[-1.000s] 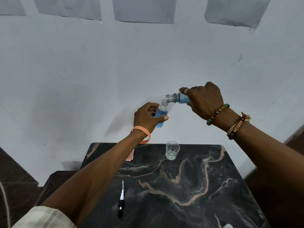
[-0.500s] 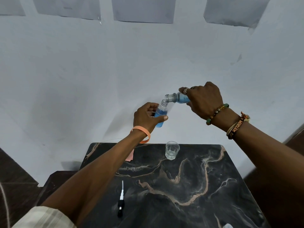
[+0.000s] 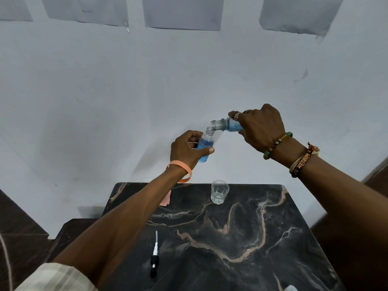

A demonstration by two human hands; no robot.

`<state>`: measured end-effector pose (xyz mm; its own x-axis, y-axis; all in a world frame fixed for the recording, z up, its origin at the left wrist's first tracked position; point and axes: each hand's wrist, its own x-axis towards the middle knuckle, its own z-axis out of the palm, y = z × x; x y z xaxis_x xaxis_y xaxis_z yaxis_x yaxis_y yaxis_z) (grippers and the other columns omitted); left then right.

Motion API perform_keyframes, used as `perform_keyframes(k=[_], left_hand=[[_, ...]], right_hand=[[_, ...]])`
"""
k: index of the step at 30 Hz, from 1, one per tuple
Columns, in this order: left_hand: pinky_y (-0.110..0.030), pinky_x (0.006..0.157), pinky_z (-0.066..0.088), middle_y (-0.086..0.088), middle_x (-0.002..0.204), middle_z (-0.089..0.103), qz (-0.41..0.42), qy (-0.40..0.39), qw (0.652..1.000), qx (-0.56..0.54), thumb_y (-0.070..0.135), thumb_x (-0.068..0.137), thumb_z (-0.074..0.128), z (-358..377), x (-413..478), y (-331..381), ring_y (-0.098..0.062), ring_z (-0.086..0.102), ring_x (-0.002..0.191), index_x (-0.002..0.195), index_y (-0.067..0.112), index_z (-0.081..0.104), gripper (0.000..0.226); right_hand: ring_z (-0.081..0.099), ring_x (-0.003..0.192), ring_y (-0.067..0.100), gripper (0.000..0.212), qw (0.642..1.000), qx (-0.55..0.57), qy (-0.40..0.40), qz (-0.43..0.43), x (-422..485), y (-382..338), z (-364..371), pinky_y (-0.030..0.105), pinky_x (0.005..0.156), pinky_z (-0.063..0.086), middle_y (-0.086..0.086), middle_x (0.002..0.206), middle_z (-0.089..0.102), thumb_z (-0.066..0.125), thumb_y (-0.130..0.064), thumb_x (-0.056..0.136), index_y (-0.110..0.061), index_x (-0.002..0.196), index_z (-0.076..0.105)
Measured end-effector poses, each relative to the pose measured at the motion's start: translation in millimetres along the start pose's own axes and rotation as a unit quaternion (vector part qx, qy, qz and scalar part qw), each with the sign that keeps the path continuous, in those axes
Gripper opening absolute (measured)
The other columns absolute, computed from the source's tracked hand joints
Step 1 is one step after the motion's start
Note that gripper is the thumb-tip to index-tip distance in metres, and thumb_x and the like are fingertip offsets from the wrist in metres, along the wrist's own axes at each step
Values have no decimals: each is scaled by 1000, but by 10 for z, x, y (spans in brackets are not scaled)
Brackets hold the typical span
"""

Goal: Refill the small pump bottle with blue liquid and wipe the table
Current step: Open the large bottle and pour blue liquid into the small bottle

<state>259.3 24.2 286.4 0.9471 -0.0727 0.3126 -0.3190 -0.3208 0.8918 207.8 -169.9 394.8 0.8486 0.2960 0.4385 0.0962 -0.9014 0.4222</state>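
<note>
Pale grey wall (image 3: pixel 105 91) fills most of your view, with grey paper sheets (image 3: pixel 181 12) taped along its top. Below it sits a dark marble-patterned table (image 3: pixel 283 248) with tan veins. Both your arms reach out, raised well above the tabletop. Your right hand (image 3: pixel 260 127) is wrapped around a larger bottle (image 3: pixel 227 125), tipped almost level so that its open neck meets the mouth of the small pump bottle (image 3: pixel 204 147). Your left hand (image 3: pixel 186 150) grasps that small bottle around its lower body, fingers and thumb curled round it, leaning it slightly toward the pour. Blue liquid shows up to about its shoulder, so the refill looks nearly done. Its clear thin walls suggest light plastic that would dent if squeezed and turn slick if liquid runs down, so hold it round the middle, firmly but gently, and leave the neck free. Under your hands, near the far edge, stands a small clear glass (image 3: pixel 219 192), easy to knock when you lower a bottle. Nearer you lies the removed pump head (image 3: pixel 155 260) with its dip tube, well apart from the glass. A pink slip (image 3: pixel 166 199) peeks from behind your left forearm. A pale object (image 3: pixel 290 288) at the bottom edge is cut off and cannot be identified.
</note>
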Motion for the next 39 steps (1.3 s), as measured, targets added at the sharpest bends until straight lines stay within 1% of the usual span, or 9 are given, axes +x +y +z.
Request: perform_keyframes(k=[5,14,19,22,26,30,34,37,39], left_hand=[[-19,77,49,-2,112,69,2,-1,1000,0,35,68,83,-2,-2,-1,-13,63,88,110,18,62,50],[-24,81,52,-2,112,69,1,1,1000,1,37,67,84,3,0,-6,-15,64,90,110,20,63,50],[-19,77,50,-1,111,69,2,1,1000,-2,36,67,84,9,-5,-5,-14,64,89,109,20,63,49],[-24,80,52,-2,111,69,1,-1,1000,-6,35,68,84,3,-2,-1,-15,64,90,109,20,62,49],[-21,78,51,-1,111,69,0,0,1000,-10,34,67,84,-4,-2,-4,-14,64,88,107,22,62,47],[-24,80,53,-1,110,70,0,2,1000,-12,34,67,85,-3,-3,-14,-15,65,88,107,21,63,47],[-22,79,52,-1,111,69,2,1,1000,-7,35,68,84,-2,-4,-22,-14,64,88,108,21,63,48],[-13,73,48,-1,111,69,1,-2,1000,-10,35,68,84,-2,-2,-14,-12,63,88,106,23,62,47],[-11,71,47,0,110,69,1,-3,1000,-14,34,67,84,-3,-2,-8,-12,63,87,104,26,60,45]], right_hand=[[64,86,31,45,1000,-7,-2,-3,1,4,-2,35,77,36,2,106,69,57,-24,91,-28,135,47],[64,89,32,47,1000,0,0,0,1,9,10,35,77,34,3,107,68,56,-23,90,-29,136,46],[64,89,31,46,1000,1,2,1,0,7,10,34,77,33,2,106,68,57,-23,90,-29,135,47],[64,89,31,46,1000,3,3,2,0,4,5,35,77,33,2,107,68,57,-24,91,-29,136,47],[64,90,31,47,1000,2,4,0,10,-1,1,34,78,35,2,107,69,58,-24,90,-29,135,47],[64,90,31,47,1000,1,1,-1,11,-6,6,34,78,35,2,107,69,57,-24,91,-29,136,46],[64,88,31,46,1000,-1,1,-2,11,-7,10,34,77,34,2,106,69,57,-24,91,-29,135,47],[64,86,32,46,1000,0,3,-1,10,-7,2,34,76,34,3,105,69,57,-23,91,-28,135,47],[63,85,32,46,1000,-1,3,-1,6,-7,-2,35,76,34,3,105,69,57,-23,91,-28,136,47]])
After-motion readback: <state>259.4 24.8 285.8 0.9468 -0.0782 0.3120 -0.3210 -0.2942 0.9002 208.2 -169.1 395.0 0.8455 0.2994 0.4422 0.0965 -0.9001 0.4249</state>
